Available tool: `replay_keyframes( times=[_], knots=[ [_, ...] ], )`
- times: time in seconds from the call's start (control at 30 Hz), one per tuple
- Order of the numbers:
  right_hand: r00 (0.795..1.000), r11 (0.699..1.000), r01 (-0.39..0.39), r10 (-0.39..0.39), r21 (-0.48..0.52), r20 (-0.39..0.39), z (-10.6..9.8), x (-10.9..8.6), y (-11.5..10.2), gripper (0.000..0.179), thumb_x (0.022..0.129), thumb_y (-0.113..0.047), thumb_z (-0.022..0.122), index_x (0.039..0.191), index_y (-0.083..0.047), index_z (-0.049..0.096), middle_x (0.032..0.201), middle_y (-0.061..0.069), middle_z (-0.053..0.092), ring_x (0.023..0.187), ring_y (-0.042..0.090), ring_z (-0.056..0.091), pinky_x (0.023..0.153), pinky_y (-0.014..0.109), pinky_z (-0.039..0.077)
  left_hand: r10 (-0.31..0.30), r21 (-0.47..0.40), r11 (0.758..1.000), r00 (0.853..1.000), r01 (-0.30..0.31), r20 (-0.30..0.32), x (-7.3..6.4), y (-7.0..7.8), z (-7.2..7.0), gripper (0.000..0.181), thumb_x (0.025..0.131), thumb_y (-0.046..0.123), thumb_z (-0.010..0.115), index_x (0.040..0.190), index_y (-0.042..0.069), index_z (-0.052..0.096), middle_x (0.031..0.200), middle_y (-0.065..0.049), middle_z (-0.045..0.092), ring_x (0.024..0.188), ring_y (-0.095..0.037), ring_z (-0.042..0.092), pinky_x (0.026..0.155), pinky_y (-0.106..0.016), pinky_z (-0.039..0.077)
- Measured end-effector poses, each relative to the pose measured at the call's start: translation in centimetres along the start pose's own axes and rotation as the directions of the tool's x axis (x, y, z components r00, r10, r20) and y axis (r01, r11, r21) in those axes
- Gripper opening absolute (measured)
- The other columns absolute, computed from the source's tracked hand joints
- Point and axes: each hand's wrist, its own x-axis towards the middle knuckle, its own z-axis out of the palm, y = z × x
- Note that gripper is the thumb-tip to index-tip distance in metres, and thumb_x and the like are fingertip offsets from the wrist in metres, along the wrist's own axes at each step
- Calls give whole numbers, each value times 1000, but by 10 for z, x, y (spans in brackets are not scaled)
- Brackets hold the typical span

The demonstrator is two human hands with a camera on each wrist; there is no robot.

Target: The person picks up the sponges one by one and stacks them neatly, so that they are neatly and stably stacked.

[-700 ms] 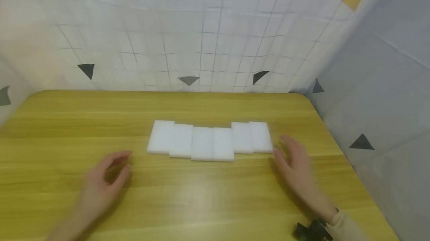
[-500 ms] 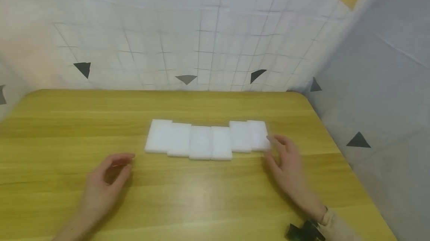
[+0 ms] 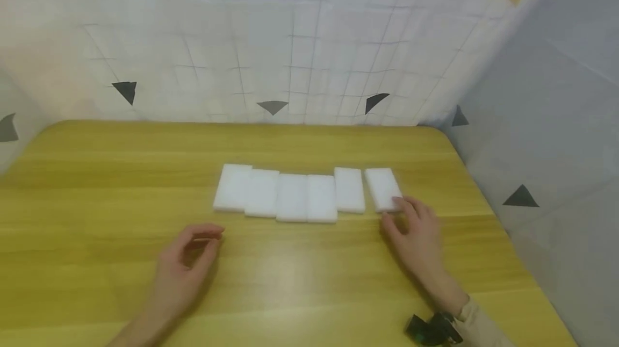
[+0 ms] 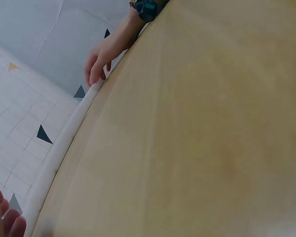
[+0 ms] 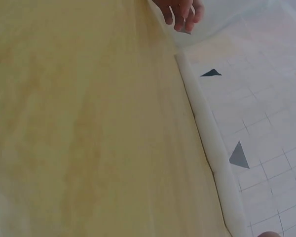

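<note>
Several flat white rectangular sponges lie in a slightly bowed row on the table. The rightmost sponge sits apart from the others, turned at a slight angle. At its near right corner, my right hand pinches it, fingertips on the right edge and thumb along the near edge. My left hand hovers near the table left of centre, fingers loosely bent and holding nothing. In the left wrist view the row of sponges shows edge-on, with the right hand at its far end.
The wooden table has rounded far corners. Behind it hangs a white cloth with grid lines and triangles; a grey cloth covers the right side. A black device is strapped to the right wrist.
My right hand has come to the rightmost sponge, which has shifted right and turned, opening a gap from its neighbour. My left hand has moved to the right.
</note>
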Motion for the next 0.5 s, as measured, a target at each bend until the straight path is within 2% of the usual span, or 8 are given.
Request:
replay_keyframes(
  times=[0.23, 0.4, 0.5],
  knots=[
    [999, 998, -22, 19, -57, -47, -3, 2, 1, 47, 69, -31, 80, 102, -2, 62, 106, 19, 63, 94, 39, 52, 76, 49, 38, -54, -70, 996, 997, 58, 52, 1, 8, 15, 24, 88, 0, 61, 110, 10, 61, 102, -6, 66, 92, -19, 64, 82, -20, 52],
    [997, 997, -54, 51, -53, -57, -3, 1, 1, 48, 71, -29, 79, 106, -1, 61, 108, 21, 60, 96, 40, 51, 80, 50, 37, -101, -152, 982, 993, 108, 54, 2, 12, 27, 22, 89, 0, 60, 109, 10, 61, 101, -9, 66, 90, -23, 65, 80, -22, 53],
    [996, 997, -61, 59, -36, -63, -5, 1, 1, 49, 71, -26, 79, 109, 0, 61, 109, 23, 58, 99, 42, 50, 82, 52, 36, -85, -164, 982, 994, 96, 69, 1, 13, 33, 25, 87, -4, 60, 108, 9, 62, 101, -9, 66, 89, -24, 65, 80, -22, 54]
  ],
)
